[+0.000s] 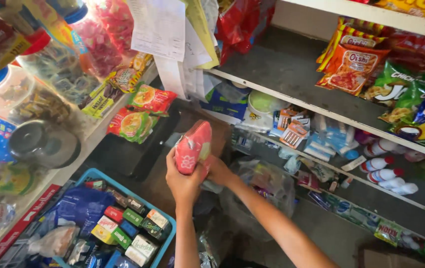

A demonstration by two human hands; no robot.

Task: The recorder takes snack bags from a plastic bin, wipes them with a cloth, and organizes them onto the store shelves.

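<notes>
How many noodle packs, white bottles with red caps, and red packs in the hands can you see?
Noodle packs: 2
White bottles with red caps: 4
Red pack held by left hand and right hand: 1
Total: 7

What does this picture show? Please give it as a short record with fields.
place: small shop corner with shelves
left hand: holds the red packet from below
right hand: touches the packet's lower right side
below left: blue basket with small boxes
left shelf: noodle packs and candy jars
right shelf: snack bags; white bottles lower
</notes>
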